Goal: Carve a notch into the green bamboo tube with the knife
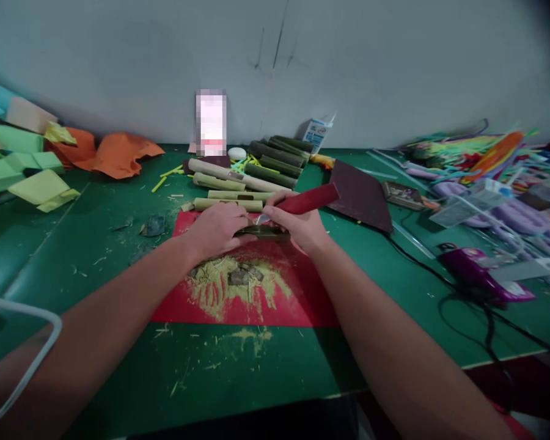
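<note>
My left hand (220, 227) is closed round one end of a dark green bamboo tube (268, 231), holding it down over a red sheet (297, 299). My right hand (297, 223) grips a knife with a thick red handle (314, 198). Its short metal blade (262, 219) meets the top of the tube between my hands; the tip's exact contact is hard to see. Below them on the sheet lies a heap of pale shavings and dust (215, 281) with dark bamboo scraps (242, 275). Just behind my hands rest pale bamboo tubes (231, 205) with slots cut in them.
Several green bamboo tubes (279, 159) are stacked at the back near a lit phone (211, 122). A brown sheet (360, 195) lies to the right, beside a purple device (486, 275) with a black cable. Folded coloured paper (22, 159) fills the left; pipe cleaners (467, 159) the right.
</note>
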`<state>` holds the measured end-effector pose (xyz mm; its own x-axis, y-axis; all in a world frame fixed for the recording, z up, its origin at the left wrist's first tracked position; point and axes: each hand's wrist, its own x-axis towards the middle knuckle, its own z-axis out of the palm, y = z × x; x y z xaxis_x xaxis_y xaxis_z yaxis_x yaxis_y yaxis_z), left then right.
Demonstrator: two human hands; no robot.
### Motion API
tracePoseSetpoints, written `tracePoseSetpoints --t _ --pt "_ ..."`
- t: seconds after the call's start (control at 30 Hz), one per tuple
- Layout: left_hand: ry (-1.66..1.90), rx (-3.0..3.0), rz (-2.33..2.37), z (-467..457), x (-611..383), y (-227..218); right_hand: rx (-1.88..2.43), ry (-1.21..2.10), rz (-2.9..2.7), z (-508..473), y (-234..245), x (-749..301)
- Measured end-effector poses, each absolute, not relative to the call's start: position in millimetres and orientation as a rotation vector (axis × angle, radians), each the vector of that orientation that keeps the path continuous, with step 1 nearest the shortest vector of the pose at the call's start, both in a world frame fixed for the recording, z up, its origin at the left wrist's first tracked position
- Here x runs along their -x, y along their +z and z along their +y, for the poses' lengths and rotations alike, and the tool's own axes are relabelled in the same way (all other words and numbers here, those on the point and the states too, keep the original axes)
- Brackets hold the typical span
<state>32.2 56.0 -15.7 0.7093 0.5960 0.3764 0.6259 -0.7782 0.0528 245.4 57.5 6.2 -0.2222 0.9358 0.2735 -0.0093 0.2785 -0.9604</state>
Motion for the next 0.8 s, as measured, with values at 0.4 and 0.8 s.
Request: tracePoseSetpoints --t 0.4,0.8 --pt "-0.700 2.963 -0.958 59.3 -23.0 -12.7 0.952 1.167 -1.546 53.9 4.9 -238.5" --pt "-0.755 2.955 -0.911 62.5 -20.7 -15.9 0.942 1.103 -1.668 55.6 1.9 -238.1"
